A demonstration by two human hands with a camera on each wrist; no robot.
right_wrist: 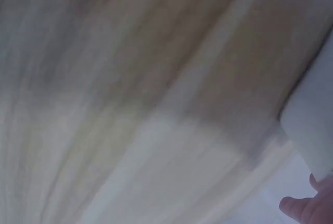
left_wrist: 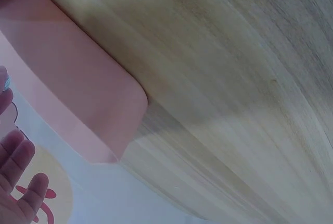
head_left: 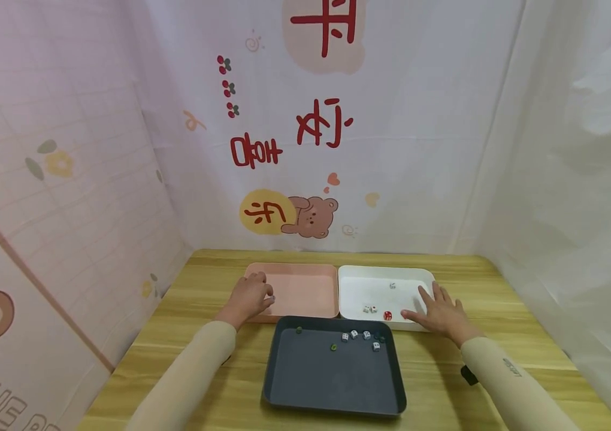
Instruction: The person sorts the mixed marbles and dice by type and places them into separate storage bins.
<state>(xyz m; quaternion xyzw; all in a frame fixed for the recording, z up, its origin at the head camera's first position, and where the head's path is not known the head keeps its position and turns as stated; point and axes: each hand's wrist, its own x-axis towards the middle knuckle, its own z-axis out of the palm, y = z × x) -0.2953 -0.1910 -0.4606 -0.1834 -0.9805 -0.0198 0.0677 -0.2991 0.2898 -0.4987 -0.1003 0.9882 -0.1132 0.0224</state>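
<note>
Head view: the left hand curves over the pink tray, its hold unclear; the right hand, fingers spread and empty, is at the white tray near a red die. Left wrist: fingers partly cut off. Right wrist: fingers beside the white tray.

The head view is bright and mostly crisp, with a soft shadow on the bench beside the right sleeve and pale sheen on the right-hand cloth. Both wrist views are dimmer and greyish; the left bows the bench's edge, while the right blurs its wood grain.
</note>
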